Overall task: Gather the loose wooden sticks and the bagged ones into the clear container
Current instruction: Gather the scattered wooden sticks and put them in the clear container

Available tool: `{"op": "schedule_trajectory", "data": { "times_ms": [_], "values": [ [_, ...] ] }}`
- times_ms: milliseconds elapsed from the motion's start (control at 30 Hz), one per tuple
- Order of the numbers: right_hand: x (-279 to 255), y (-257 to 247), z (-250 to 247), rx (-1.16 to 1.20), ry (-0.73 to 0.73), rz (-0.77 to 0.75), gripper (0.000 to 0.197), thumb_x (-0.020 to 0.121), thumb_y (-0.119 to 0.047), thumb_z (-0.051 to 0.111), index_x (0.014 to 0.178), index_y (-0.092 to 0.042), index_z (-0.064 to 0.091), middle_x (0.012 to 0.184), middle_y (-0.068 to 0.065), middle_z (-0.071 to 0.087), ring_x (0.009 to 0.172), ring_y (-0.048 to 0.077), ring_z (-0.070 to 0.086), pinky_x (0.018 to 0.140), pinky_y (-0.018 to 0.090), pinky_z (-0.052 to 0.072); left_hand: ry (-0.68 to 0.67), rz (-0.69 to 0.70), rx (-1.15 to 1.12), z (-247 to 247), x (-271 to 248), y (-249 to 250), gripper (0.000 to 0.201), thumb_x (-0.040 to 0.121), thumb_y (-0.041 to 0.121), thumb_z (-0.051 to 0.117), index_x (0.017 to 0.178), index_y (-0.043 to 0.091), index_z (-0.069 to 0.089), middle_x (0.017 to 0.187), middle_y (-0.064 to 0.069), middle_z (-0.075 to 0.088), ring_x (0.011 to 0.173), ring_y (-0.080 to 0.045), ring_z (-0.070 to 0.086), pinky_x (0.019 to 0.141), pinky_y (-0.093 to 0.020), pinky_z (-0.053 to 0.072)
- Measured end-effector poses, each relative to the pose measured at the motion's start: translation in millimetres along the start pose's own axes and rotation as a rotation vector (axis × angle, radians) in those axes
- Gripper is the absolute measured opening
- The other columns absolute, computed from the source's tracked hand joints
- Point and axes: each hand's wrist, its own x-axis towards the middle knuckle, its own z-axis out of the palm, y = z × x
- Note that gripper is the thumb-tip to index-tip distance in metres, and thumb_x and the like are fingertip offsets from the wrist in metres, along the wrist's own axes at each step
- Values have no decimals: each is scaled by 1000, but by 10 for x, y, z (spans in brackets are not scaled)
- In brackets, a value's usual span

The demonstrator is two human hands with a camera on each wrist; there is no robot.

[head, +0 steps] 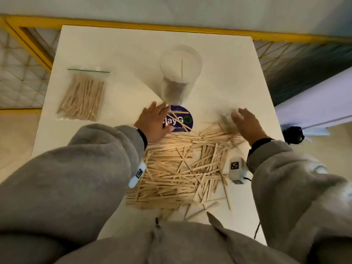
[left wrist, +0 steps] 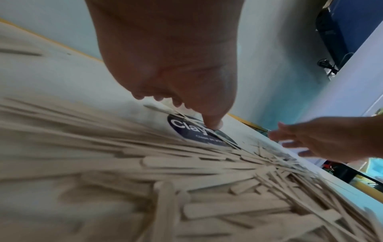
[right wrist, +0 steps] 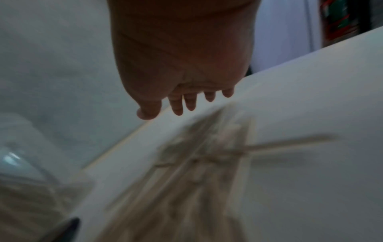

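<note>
A wide pile of loose wooden sticks (head: 181,168) covers the near middle of the white table (head: 118,54). The clear container (head: 180,73) stands upright behind the pile, with one stick leaning inside. A zip bag of sticks (head: 82,96) lies at the far left. My left hand (head: 154,121) lies flat and spread at the pile's far left edge, its thumb (left wrist: 213,122) touching a dark round lid (head: 181,119). My right hand (head: 245,122) hovers with straight fingers over the pile's far right corner, blurred by motion, holding nothing. The sticks (right wrist: 207,155) under it are smeared.
The dark blue round lid with white lettering lies flat just in front of the container, with a few sticks across it. A yellow railing (head: 171,29) runs behind the table. A pale bench (head: 314,103) stands to the right. Bare table surface lies around the bag.
</note>
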Motion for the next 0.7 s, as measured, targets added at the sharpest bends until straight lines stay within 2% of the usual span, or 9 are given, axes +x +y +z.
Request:
{"op": "schedule_trajectory", "data": {
  "times_ms": [33, 133, 267, 367, 433, 500, 600, 633, 700],
  "values": [
    [-30, 103, 108, -109, -41, -15, 45, 101, -32, 40, 139, -9, 41, 149, 15, 36, 137, 36, 32, 112, 50, 28, -34, 19, 38, 28, 60, 24, 75, 92, 53, 39, 150, 18, 9, 160, -5, 7, 145, -33, 3, 116, -51, 10],
    [-234, 79, 328, -83, -66, -42, 56, 91, -53, 33, 134, -18, 40, 146, 9, 30, 133, 38, 27, 103, 60, 28, -56, 73, 111, 128, 128, 103, 72, 91, 56, 37, 150, 22, 16, 158, -6, 14, 144, -34, 9, 114, -53, 12],
    [-567, -179, 564, -42, -82, -85, 55, 91, -53, 40, 130, -14, 41, 144, 7, 30, 131, 35, 25, 107, 57, 30, 35, 130, 166, 209, -8, 190, 76, 83, 63, 26, 140, 15, 41, 138, -14, 45, 124, -38, 41, 104, -51, 32],
    [-813, -296, 620, -11, -206, -123, 64, 92, -53, 46, 144, -17, 35, 156, 6, 21, 143, 35, 15, 117, 48, 16, 86, 166, 194, 223, -261, 225, 75, 83, 61, 25, 134, 12, 50, 124, -14, 53, 112, -37, 49, 99, -48, 36],
    [-918, -326, 524, -8, -191, -139, 68, 87, -56, 56, 144, -22, 39, 156, 6, 26, 143, 30, 20, 115, 43, 18, 89, 185, 252, 221, -450, 219, 68, 86, 60, 27, 133, 17, 50, 122, -11, 54, 113, -33, 48, 101, -47, 33],
    [-919, -358, 388, -62, -93, -203, 81, 78, -57, 67, 145, -24, 37, 156, 5, 28, 142, 30, 22, 114, 46, 21, 45, 213, 239, 192, -600, 173, 71, 84, 63, 24, 134, 19, 49, 125, -11, 53, 118, -31, 45, 106, -48, 28],
    [-828, -465, 317, -131, -159, -319, 104, 71, -57, 73, 152, -21, 19, 161, 4, 15, 148, 30, 7, 118, 49, 12, -63, 151, 145, 153, -784, 30, 81, 82, 68, 39, 145, 18, 30, 148, -12, 33, 139, -32, 25, 114, -53, 10],
    [-856, -542, 339, -172, -194, -360, 106, 70, -56, 74, 152, -19, 17, 160, 6, 17, 147, 31, 9, 118, 48, 12, -88, 115, 152, 120, -898, -17, 84, 82, 64, 46, 147, 17, 23, 152, -11, 28, 141, -32, 21, 114, -54, 7],
    [-796, -660, 415, -270, -209, -422, 93, 72, -47, 76, 146, -16, 29, 148, 12, 35, 137, 34, 29, 111, 47, 27, -72, 110, 175, 99, -923, -103, 85, 82, 51, 58, 147, 11, 20, 147, -14, 34, 135, -33, 32, 112, -51, 18]
  ]
}}
